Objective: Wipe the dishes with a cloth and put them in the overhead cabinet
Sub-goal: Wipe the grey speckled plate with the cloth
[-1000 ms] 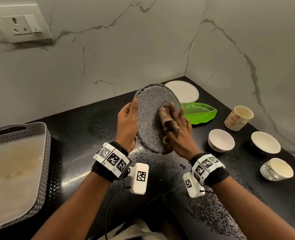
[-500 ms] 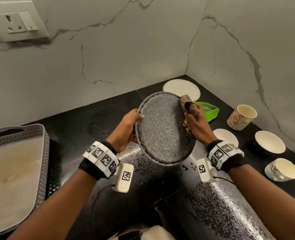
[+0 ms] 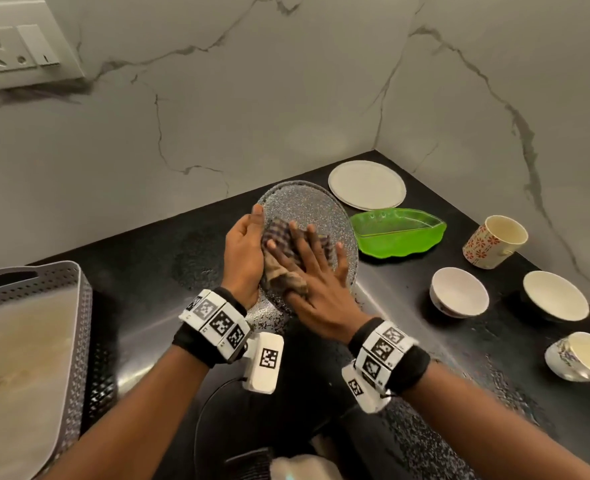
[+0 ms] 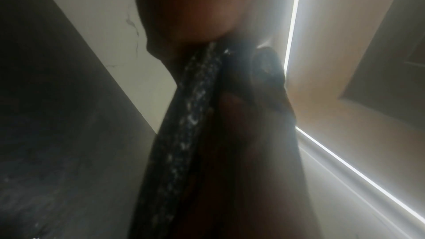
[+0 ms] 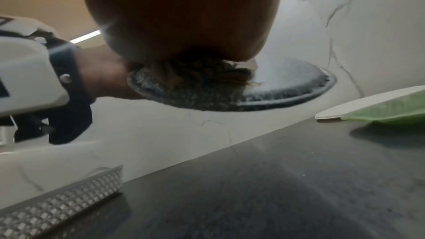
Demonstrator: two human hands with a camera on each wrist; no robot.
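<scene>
Speckled grey plate [image 3: 307,206] sits in the left hand [image 3: 243,258] grip; the right hand [image 3: 316,289], fingers spread flat, presses the checked cloth [image 3: 279,244] on it.

Speckled grey plate [image 3: 307,206], checked woven cloth [image 3: 279,244], glossy black countertop [image 3: 148,258].

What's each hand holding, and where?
Left hand grips the speckled plate by its left rim. Right hand presses the cloth flat onto the plate's face.
</scene>
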